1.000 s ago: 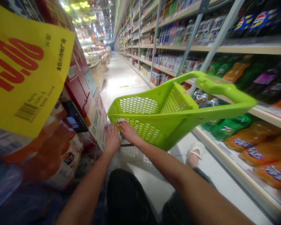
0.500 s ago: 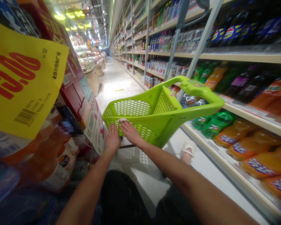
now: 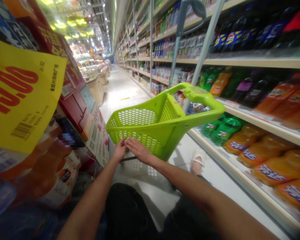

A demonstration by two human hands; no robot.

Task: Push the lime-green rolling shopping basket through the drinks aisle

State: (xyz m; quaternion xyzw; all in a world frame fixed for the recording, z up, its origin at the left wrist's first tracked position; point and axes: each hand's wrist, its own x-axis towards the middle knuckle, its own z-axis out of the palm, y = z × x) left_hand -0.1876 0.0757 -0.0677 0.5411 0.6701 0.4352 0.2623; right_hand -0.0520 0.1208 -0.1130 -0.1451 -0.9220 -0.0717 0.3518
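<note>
My left hand (image 3: 120, 150) and my right hand (image 3: 139, 150) meet at the fingertips in front of the green shopping cart (image 3: 175, 130). Both sets of fingers are bent together around a small crumpled pale piece (image 3: 126, 141), perhaps tissue, mostly hidden by the fingers. The right hand lies palm down, with its fingers pointing to the left hand. Just behind the hands is the cart's perforated side wall; whether they touch it, I cannot tell. The cart's basket shows a bare inside, and its handle points to the right.
Shelves (image 3: 260, 113) of soda bottles line the right side. At left stand orange drink bottles (image 3: 57, 170), stacked boxes (image 3: 77, 106) and a yellow price sign (image 3: 27, 90). A foot in a white sandal (image 3: 198, 159) is on the floor behind the cart. An aisle (image 3: 120, 83) runs ahead.
My hands have come together and dropped slightly; the left fingers, stretched out before, are now curled. The pale piece under my right fingertips is now between both hands. The view has shifted slightly.
</note>
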